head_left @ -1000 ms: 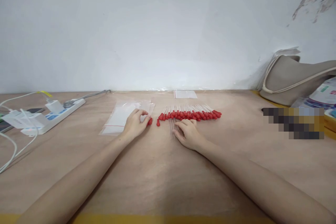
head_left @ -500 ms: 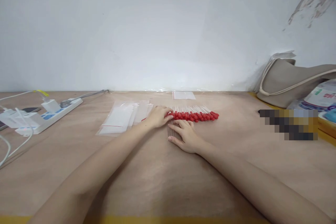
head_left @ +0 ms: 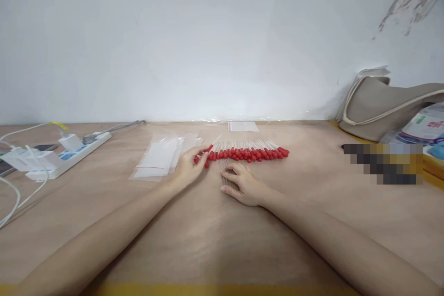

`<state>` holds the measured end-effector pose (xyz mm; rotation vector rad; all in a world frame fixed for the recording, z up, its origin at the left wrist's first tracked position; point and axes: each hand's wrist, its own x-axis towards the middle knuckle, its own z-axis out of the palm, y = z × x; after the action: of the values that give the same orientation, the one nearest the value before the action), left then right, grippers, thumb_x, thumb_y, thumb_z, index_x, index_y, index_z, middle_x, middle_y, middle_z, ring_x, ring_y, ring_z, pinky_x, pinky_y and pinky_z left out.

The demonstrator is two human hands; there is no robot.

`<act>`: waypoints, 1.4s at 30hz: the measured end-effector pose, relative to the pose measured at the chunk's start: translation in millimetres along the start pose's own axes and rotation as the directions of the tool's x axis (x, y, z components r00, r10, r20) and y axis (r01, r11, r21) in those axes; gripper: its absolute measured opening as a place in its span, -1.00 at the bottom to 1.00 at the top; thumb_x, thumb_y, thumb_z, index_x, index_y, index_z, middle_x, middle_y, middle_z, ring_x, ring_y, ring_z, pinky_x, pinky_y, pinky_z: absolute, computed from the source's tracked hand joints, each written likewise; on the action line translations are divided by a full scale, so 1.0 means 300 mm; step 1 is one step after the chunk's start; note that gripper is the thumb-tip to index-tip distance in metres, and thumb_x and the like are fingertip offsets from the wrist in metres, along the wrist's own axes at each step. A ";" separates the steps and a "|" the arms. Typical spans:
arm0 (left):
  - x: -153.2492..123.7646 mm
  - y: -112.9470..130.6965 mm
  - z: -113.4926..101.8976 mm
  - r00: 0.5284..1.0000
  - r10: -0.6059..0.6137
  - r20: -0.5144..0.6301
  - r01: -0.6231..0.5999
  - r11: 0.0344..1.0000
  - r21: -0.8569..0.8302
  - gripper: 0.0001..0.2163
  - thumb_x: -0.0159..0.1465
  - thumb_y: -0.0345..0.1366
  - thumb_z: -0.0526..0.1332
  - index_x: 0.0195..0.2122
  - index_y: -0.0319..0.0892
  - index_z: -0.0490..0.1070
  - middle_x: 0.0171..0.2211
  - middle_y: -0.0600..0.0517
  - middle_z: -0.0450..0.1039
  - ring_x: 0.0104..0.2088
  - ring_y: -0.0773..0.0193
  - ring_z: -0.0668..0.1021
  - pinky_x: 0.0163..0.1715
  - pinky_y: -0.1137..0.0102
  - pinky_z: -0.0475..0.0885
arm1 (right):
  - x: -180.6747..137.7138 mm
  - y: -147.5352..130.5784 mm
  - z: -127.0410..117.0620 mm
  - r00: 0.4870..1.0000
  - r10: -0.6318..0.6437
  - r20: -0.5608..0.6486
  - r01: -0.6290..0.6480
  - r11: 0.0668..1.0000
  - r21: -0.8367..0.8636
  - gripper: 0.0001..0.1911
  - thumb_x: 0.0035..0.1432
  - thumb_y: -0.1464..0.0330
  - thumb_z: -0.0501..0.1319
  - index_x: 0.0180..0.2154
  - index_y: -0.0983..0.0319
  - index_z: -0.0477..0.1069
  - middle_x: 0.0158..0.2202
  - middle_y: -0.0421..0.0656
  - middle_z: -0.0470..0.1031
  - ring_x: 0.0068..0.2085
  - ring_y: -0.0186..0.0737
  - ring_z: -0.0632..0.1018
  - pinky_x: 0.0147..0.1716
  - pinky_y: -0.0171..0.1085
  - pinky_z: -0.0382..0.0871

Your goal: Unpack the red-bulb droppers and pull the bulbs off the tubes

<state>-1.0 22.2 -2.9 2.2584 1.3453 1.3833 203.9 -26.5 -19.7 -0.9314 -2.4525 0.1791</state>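
A row of thin white sticks with red tips (head_left: 239, 153) lies on the table, tips toward me. At its left end my left hand (head_left: 190, 165) is closed in a pinch on the red end of one red-tipped stick (head_left: 210, 148), whose pale shaft slants up and away to the right. In front of the row, my right hand (head_left: 245, 185) lies on the table with thumb and fingers apart. Its fingertips touch or rest beside some clear thin plastic pieces (head_left: 224, 171), partly covered, whose kind I cannot make out.
Clear plastic bags (head_left: 156, 157) with a red line lie left of my left hand. Another small bag (head_left: 243, 126) is by the wall. A power strip (head_left: 69, 157) with chargers and cables stands at left; a grey bag (head_left: 371, 106) and a blurred-out item (head_left: 385, 164) are at right.
My left hand has moved left and toward me, uncovering the row's left end, and now pinches one red-tipped stick. My right hand has hardly moved.
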 end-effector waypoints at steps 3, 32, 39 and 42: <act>-0.060 -0.028 -0.037 0.997 -0.064 -0.037 0.060 0.993 -0.106 -0.75 0.18 -0.22 0.12 -0.17 -0.19 0.43 -0.20 -0.01 0.49 -0.22 0.25 0.52 -0.17 0.37 0.42 | 0.003 -0.014 0.012 1.000 0.027 -0.010 -0.027 1.000 0.005 -0.51 0.14 0.10 0.00 -0.02 0.28 0.29 -0.07 0.04 0.23 -0.03 -0.09 0.27 -0.04 -0.06 0.17; -0.108 0.060 -0.026 0.906 0.345 0.245 -0.351 0.936 -0.018 -0.75 0.19 -0.34 0.11 -0.09 -0.16 0.31 -0.14 -0.05 0.42 -0.10 0.23 0.44 -0.08 0.30 0.31 | -0.010 0.054 -0.015 0.984 0.027 -0.176 -0.055 0.986 -0.156 -0.70 0.24 0.32 -0.09 -0.24 0.24 0.38 -0.37 -0.14 0.41 -0.32 -0.31 0.35 -0.25 -0.25 0.02; -0.095 0.064 0.021 0.893 0.352 0.280 -0.396 0.910 0.120 -0.82 0.26 -0.25 0.05 -0.27 -0.14 0.42 -0.41 0.02 0.46 -0.33 0.27 0.43 -0.21 0.31 0.26 | 0.005 0.051 0.000 0.981 -0.022 -0.195 -0.007 0.990 -0.144 -0.67 0.23 0.23 -0.05 -0.32 0.23 0.41 -0.47 -0.18 0.35 -0.38 -0.33 0.33 -0.30 -0.28 0.02; -0.100 0.072 0.012 0.887 0.339 0.313 -0.404 0.898 0.176 -0.79 0.28 -0.26 -0.01 -0.32 -0.16 0.40 -0.43 0.01 0.43 -0.34 0.26 0.39 -0.21 0.31 0.22 | 0.006 0.046 0.004 0.974 -0.080 -0.210 0.047 0.986 -0.162 -0.66 0.24 0.28 -0.07 -0.37 0.25 0.41 -0.55 -0.20 0.30 -0.42 -0.34 0.31 -0.30 -0.28 0.03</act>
<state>10.0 -12.2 -12.0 2.8646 1.0681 0.9805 210.3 -14.9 -24.0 -0.8851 -2.3145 -0.1328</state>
